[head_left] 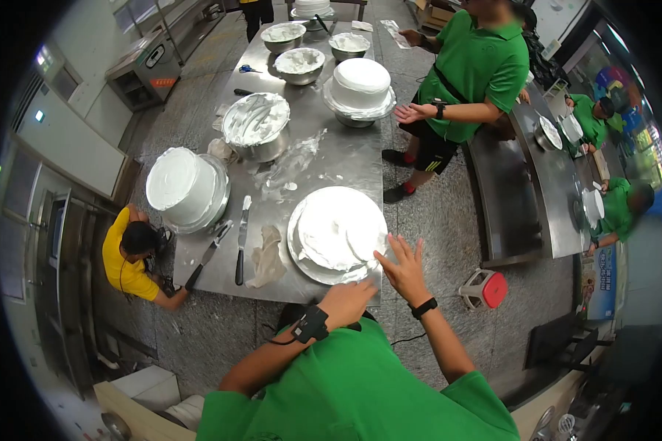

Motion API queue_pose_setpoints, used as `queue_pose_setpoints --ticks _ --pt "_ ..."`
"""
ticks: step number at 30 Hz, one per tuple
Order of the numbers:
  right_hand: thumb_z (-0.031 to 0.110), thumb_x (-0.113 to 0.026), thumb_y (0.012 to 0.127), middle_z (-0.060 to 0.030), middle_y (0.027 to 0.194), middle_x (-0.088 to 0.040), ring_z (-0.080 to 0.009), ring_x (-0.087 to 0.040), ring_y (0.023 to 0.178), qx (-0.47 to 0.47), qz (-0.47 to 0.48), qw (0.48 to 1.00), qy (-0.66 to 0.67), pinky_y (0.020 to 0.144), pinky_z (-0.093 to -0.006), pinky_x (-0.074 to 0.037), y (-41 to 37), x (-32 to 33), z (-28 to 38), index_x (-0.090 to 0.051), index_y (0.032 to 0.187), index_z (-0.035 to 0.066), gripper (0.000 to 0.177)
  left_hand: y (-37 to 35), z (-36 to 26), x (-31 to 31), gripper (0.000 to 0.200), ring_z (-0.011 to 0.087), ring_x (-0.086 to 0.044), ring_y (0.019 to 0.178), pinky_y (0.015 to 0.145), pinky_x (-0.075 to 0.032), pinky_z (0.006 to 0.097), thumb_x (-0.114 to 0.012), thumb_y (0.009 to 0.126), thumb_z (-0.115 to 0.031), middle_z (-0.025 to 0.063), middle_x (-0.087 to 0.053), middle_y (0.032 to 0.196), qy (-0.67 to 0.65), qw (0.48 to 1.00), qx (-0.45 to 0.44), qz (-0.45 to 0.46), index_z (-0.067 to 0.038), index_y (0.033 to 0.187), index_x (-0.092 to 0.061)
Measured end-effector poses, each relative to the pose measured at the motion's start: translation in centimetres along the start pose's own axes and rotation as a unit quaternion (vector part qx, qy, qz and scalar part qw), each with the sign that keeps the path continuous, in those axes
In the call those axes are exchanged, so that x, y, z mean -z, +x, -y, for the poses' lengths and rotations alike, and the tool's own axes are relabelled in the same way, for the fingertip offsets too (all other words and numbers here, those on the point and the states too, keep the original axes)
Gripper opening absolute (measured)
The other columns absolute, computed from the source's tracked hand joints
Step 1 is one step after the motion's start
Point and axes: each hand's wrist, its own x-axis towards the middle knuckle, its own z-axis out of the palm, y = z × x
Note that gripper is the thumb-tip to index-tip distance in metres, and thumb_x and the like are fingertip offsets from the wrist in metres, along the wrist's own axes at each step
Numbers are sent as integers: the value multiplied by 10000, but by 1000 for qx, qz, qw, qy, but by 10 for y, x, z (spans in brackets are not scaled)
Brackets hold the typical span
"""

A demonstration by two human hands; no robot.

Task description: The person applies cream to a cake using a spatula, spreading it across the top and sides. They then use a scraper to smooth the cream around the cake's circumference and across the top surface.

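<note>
The main item, a white cream-covered cake (pixel 338 229), sits on a round stand (pixel 299 259) at the near right part of the steel counter (pixel 331 163). Its top surface is uneven, with ridges of cream toward the right side.

The right hand (pixel 405 273) is at the right edge of the cake, its fingers spread wide and holding nothing visible; contact with the cream cannot be confirmed. The left hand (pixel 349 303) is at the near side of the stand, over the counter's front edge. Its fingers extend toward the right hand, but they are blurred, and I cannot tell how wide they stand or whether they touch the stand.

Left of the cake lie a crumpled cloth (pixel 267 259), a narrow spatula (pixel 241 250) with a black handle, and a wider spatula (pixel 209 253), its blade smeared with cream. Beyond these stand a tall white cake (pixel 180 185) and a metal bowl (pixel 257 131) of cream. Cream smears mark the surface between bowl and stand. Farther up are another white cake (pixel 360 84) and blue scissors (pixel 247 69). A person in green (pixel 469 81) stands at the right side, one palm open.
</note>
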Motion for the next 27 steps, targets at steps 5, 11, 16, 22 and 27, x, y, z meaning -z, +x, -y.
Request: queue_pose_setpoints --ticks 5,11,16,22,27 --pt "80 -649 818 -74 1491 -440 -308 -386 1387 14 -5 1000 -16 1119 -687 -166 -2 -8 -2 -555 1337 273 562 29 -9 20 575 285 -647 805 590 -534 399 -585 782 -63 172 -444 1448 52 979 96 -171 27 1335 -455" --pt "24 -591 818 -19 1492 -447 -274 -380 1401 44 39 998 -26 1151 -604 -211 -6 -8 -5 -521 1374 170 579 41 2 -8 609 246 -636 605 529 -517 372 -600 777 -102 185 -349 1527 166 967 143 -131 34 1355 -467" --pt "-1 -568 825 3 1467 -477 -279 -403 1385 36 39 998 -14 1156 -585 -231 -12 -10 -5 -529 1364 157 563 42 -2 -12 601 240 -638 582 522 -512 359 -596 789 -113 171 -347 1534 190 965 152 -98 43 1356 -472" --pt "-2 -570 824 5 1433 -512 -289 -412 1376 23 44 999 -5 1156 -594 -224 -24 -8 -5 -557 1336 149 535 43 -3 -25 604 247 -651 574 511 -513 363 -595 792 -116 170 -352 1532 187 967 152 -83 55 1355 -461" --pt "-5 -577 816 6 1412 -531 -294 -407 1377 12 44 999 1 1159 -607 -204 -39 -3 -5 -580 1308 144 514 42 -4 -40 601 250 -665 571 510 -521 362 -596 794 -126 178 -360 1526 160 974 149 -61 51 1351 -456"
